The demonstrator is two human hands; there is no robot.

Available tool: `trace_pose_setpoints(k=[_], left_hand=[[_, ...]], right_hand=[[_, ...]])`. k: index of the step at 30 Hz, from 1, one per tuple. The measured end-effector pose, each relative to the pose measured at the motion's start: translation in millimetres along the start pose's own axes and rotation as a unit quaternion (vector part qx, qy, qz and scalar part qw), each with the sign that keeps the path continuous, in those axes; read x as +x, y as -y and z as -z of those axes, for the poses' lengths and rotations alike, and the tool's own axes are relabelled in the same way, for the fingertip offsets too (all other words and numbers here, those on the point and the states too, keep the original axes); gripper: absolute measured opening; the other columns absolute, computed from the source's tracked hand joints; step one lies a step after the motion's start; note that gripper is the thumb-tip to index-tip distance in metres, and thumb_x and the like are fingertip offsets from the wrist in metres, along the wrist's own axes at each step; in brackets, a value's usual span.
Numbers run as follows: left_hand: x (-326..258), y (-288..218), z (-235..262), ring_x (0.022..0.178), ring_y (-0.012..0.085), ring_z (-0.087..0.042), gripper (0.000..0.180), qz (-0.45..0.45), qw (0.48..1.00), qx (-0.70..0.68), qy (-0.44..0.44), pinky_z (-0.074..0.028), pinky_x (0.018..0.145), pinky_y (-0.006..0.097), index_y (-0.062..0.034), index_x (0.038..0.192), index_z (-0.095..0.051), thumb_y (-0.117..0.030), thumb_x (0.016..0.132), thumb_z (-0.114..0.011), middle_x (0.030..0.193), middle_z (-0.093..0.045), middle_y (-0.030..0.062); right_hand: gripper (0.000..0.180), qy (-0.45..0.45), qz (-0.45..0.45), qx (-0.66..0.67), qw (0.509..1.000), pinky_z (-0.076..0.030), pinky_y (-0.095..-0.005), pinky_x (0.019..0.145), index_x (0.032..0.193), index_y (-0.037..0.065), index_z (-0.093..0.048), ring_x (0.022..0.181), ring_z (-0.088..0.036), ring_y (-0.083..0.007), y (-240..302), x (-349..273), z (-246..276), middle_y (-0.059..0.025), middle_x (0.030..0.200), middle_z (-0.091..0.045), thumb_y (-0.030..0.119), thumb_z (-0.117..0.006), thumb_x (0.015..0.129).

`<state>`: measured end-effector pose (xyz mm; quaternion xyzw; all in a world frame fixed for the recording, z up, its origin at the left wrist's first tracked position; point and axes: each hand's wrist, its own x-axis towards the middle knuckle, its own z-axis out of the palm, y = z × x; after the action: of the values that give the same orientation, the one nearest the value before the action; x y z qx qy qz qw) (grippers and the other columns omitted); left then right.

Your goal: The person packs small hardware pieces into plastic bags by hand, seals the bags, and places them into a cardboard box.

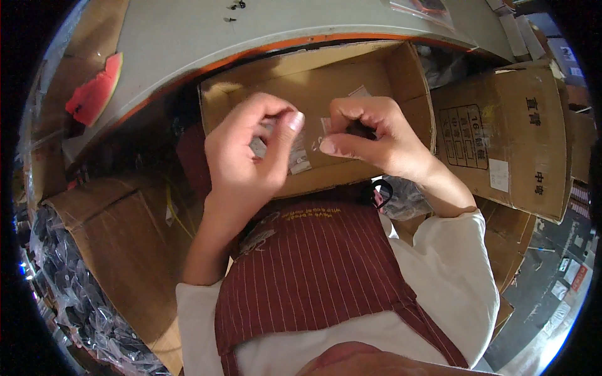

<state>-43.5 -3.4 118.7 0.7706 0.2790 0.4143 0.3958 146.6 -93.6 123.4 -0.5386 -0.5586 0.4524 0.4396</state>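
Both bare hands are raised over an open cardboard box (282, 67), a short gap between them. My left hand (241, 147) is curled, thumb and forefinger tips pressed together; whatever it may pinch is hidden. Facing it, my right hand (382, 138) is closed in a loose curl with the thumb stretched toward the left hand. Something dark shows within that curl, too shadowed to name. Small clear plastic packets (300, 160) lie in the box below, partly covered by the hands.
Beyond the box runs a grey tabletop (282, 19) with an orange edge, holding small black screw-like parts (238, 5) and a plastic bag (426, 9). A watermelon slice (97, 93) is at far left. A closed carton (501, 138) stands right; bagged dark parts (81, 294) fill the lower left.
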Motion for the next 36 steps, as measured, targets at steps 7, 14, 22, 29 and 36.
trace_pose_setpoints(k=[7,14,22,29,36], left_hand=[[2.2,-15.1,9.0,0.062,0.0039,-0.057,0.021,0.286,0.916,-0.180,0.214,-0.043,0.055,0.020,0.0032,0.087,-0.069,-0.017,0.094,-0.070,0.068,-0.066,0.0034],[9.5,-0.6,11.5,0.068,0.0051,-0.055,0.014,0.272,0.908,-0.202,0.246,-0.043,0.059,0.021,0.0018,0.092,-0.068,-0.012,0.094,-0.069,0.079,-0.064,0.0005],[3.4,13.9,6.7,0.060,0.0018,-0.051,0.013,0.212,0.946,-0.214,0.117,-0.038,0.052,0.021,0.0019,0.080,-0.066,-0.004,0.089,-0.073,0.069,-0.062,-0.0018],[-4.7,10.8,6.9,0.066,0.0046,-0.047,0.015,0.196,0.927,-0.307,0.085,-0.036,0.060,0.021,-0.0009,0.080,-0.060,0.000,0.087,-0.073,0.076,-0.056,-0.0021],[-5.1,3.3,11.8,0.077,0.0072,-0.064,0.008,0.218,0.932,-0.275,0.091,-0.050,0.064,0.021,0.0034,0.095,-0.067,-0.002,0.091,-0.070,0.091,-0.070,0.0061]], right_hand=[[0.019,0.010,0.005,-0.019,1.000,-0.037,-0.0296,0.054,0.074,0.000,-0.057,0.059,-0.044,-0.0107,3.1,4.2,-6.4,-0.0056,0.062,-0.052,0.006,-0.073,0.082],[0.019,0.005,0.058,-0.089,0.994,-0.043,-0.0331,0.054,0.076,0.001,-0.059,0.057,-0.054,-0.0192,-2.5,8.2,-9.1,-0.0100,0.065,-0.058,0.009,-0.077,0.078],[0.026,-0.084,0.140,-0.184,0.969,-0.052,-0.0333,0.066,0.095,0.001,-0.066,0.074,-0.066,-0.0255,5.8,6.3,-12.8,-0.0116,0.084,-0.065,0.006,-0.083,0.076],[0.018,-0.094,0.120,-0.016,0.988,-0.056,-0.0281,0.075,0.100,-0.002,-0.066,0.086,-0.069,-0.0160,-0.8,3.7,-24.5,-0.0092,0.094,-0.069,-0.005,-0.074,0.084],[0.012,-0.103,0.019,0.112,0.988,-0.055,-0.0244,0.074,0.099,-0.004,-0.066,0.086,-0.067,-0.0099,0.7,2.2,-25.1,-0.0068,0.095,-0.070,-0.005,-0.071,0.089]])
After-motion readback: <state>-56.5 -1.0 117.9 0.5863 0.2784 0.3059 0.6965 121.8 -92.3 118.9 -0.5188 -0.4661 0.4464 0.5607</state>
